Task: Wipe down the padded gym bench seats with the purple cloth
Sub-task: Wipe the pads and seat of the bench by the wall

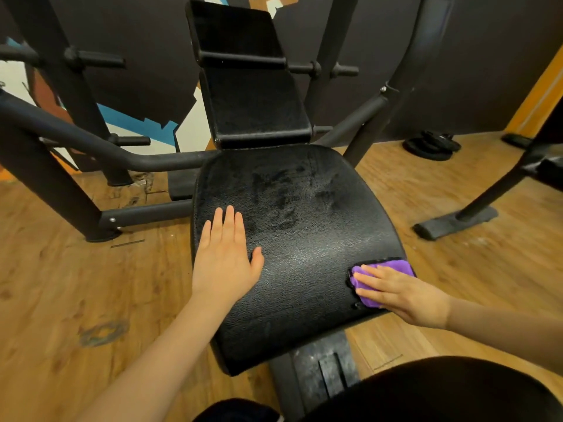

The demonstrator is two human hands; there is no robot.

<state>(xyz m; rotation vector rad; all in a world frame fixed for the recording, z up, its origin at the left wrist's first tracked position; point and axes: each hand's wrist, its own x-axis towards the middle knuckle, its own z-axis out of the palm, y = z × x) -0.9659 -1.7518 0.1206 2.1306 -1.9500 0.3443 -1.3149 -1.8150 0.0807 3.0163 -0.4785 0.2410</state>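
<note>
The left hand [224, 257] lies flat on the black padded seat [304, 239], near its left edge. Its fingers [228, 222] are straight and close together, pointing away from the person, with the thumb spread out to the right. It holds nothing; palm and fingers rest on the padding.

The right hand [402, 295] comes in from the right and presses the purple cloth [393, 266] against the seat's near right edge. Its fingers are stretched out almost straight, pointing left, and lie on top of the cloth rather than curling round it. The cloth is bunched under the fingers and palm. Purple fabric shows beyond the fingertips on the left, below them, and above the knuckles towards the seat's right rim. A dark trim runs along the cloth's upper edge. The two hands are well apart, with bare padding between them.

The middle of the seat shows dull, smeared streaks, while the part nearer the person looks more evenly glossy. Behind the seat rises the tilted backrest [253, 95], also black and padded, in two sections. The dark metal frame [91, 141] stands on either side on a wooden floor [61, 284]. Weight plates [431, 144] lie on the floor at the back right.
</note>
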